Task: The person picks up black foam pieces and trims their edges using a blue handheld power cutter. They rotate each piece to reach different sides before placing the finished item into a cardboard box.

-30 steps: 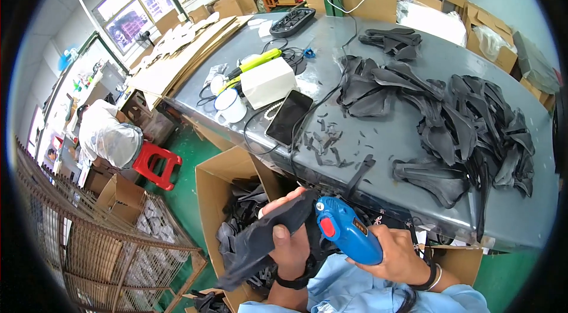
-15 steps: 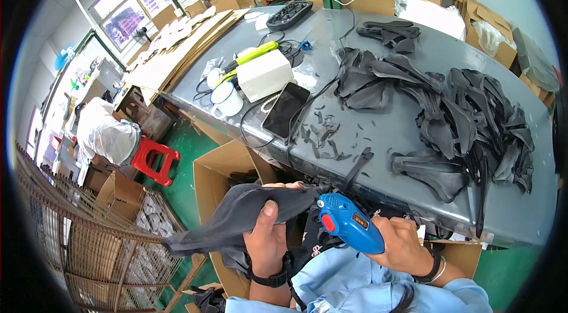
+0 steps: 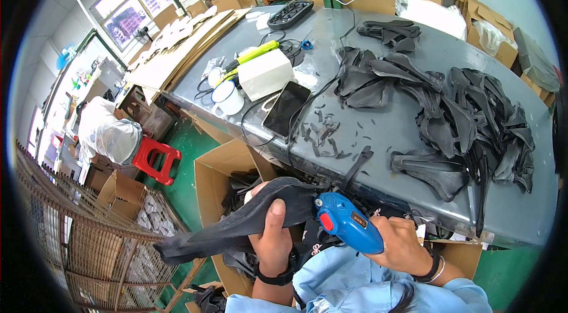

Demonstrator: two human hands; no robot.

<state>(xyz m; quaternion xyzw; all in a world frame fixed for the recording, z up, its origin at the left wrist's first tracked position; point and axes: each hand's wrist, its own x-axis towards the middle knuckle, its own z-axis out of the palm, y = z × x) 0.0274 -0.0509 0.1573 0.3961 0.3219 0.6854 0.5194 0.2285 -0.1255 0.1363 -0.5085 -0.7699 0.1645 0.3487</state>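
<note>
Seen from the head camera, a person in light-blue clothing (image 3: 331, 274) works at the near edge of a gray tabletop (image 3: 512, 212), both hands full. The left hand (image 3: 274, 242) is clamped around a long black molded piece (image 3: 228, 227), thumb on top, its narrow tail jutting out to the left; the right hand (image 3: 402, 245) grips the handle of a blue power tool (image 3: 352, 224). The tool's nose sits at the piece's right end, between the two hands; whether it bites there cannot be told, since its working end is hidden.

That closeness is the chief hazard: should the tool skid off the bendy-looking material, the left fingers behind the piece could be caught. With the tail unsupported, the piece might twist in a one-handed hold, sending any cut astray. A slip could drop it into the open cardboard box (image 3: 216, 165) below the left hand.

Ahead of the hands, small black scraps (image 3: 325, 137) and a dark strip (image 3: 358, 165) could be swept over the edge by a wide swing. A phone (image 3: 287, 109) near that edge, a dark cable (image 3: 322, 98) beside it, could be dragged off if the cable snagged.
</note>
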